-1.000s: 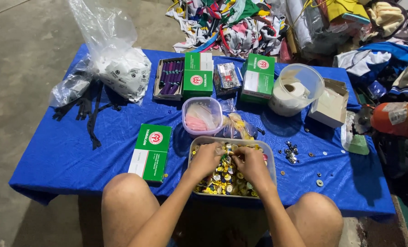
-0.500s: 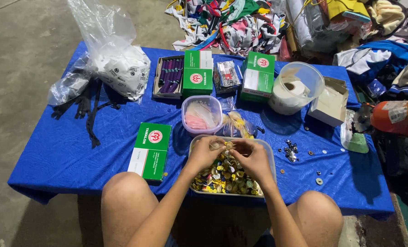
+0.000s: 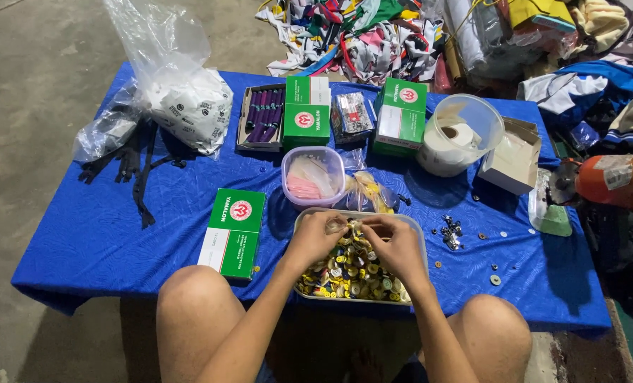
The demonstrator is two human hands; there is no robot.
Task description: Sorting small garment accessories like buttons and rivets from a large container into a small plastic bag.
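From the head camera: the left hand and right hand meet over the clear rectangular plastic tray of gold and coloured buttons, fingertips pinched on something too small to make out. Tray's nearly full; sorting looks barely begun.

Table cover: blue cloth, matt, faintly ribbed weave.
Tray: clear plastic, smooth, slightly cloudy.
Buttons: small round pieces, gold and silver, shiny like metal.
Tub: translucent plastic, pinkish rim.
Green boxes: printed cardboard, light sheen.
Bag: thin clear plastic film, crinkled, glossy.
Straps: black woven cloth, matt.
Bucket: clear plastic, holding a white paper roll.
Floor: bare concrete, rough, dull.
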